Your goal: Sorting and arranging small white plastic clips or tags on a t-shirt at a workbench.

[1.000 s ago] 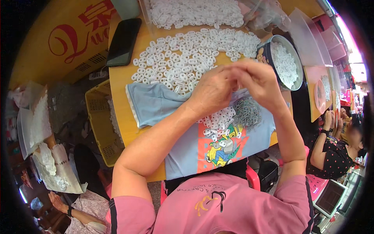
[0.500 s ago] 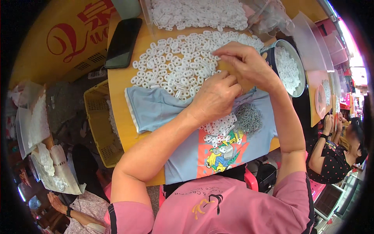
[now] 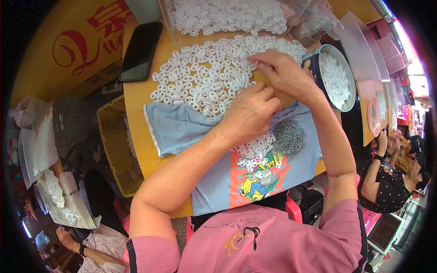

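My left hand (image 3: 250,109) is closed above a blue-grey cloth (image 3: 177,125). Its thumb and fingers are pressed together, and what they hold is hidden. Just beyond it, my right hand (image 3: 289,75) reaches to the edge of spread white plastic two-hole pieces (image 3: 200,79). Its index finger is stretched out, with the thumb apart, and no piece shows clearly between them. Under my left wrist, on the printed cloth, lie a small heap of white two-hole pieces (image 3: 252,152) and a heap of small grey metal pins or screws (image 3: 290,139).
A black phone (image 3: 141,52) lies at the table's far left. A bin of white pieces (image 3: 227,16) stands at the back, a round tin of white parts (image 3: 336,82) at right. A yellow crate (image 3: 116,150) is left below the table. Other people sit left and right.
Both hands keep nearly the same places. The view has shifted slightly, and the right fingertips remain at the spread of white pieces.
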`<state>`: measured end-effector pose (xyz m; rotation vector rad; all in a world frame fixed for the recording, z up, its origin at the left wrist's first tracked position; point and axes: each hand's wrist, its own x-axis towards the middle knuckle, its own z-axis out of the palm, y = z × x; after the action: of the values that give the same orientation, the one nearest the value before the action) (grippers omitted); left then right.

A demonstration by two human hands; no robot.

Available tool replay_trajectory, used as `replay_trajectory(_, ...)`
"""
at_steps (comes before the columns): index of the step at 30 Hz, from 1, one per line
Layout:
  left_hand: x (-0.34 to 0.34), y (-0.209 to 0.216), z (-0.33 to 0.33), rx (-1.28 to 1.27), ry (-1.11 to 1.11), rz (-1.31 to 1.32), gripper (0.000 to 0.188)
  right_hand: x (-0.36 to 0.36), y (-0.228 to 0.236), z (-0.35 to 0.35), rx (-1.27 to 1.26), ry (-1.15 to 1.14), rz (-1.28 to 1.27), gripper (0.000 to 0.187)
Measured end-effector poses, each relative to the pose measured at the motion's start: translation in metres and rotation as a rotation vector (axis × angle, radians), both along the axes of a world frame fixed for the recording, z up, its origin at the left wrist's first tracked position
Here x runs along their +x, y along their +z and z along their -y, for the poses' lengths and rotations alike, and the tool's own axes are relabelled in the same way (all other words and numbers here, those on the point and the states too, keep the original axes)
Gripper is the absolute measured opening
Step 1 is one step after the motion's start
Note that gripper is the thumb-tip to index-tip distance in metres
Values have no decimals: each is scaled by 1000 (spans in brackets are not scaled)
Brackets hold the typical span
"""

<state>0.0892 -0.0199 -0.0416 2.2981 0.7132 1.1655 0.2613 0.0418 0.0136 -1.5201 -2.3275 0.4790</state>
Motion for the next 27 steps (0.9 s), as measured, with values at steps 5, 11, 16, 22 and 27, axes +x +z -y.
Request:
replay_trajectory(5, -2, 0, 0, 8, 4, 16, 8, -8, 14, 6, -257, -21, -266, 31)
replay_trajectory(11, 0, 1, 0, -6, -6, 4, 9, -3, -4, 0, 1, -12, -69, 33)
replay_trajectory(16, -1, -2, -2, 31, -16, 57, 12, -13, 11, -2, -333, 28, -145, 34)
replay_trajectory(22, -1, 2, 0, 5, -24, 5, 11, 11, 13, 2, -300, -72, -306, 34)
replay_trajectory(27, -2, 1, -1, 0, -16, -9, 10, 5, 12, 4, -183, -156, -305, 28)
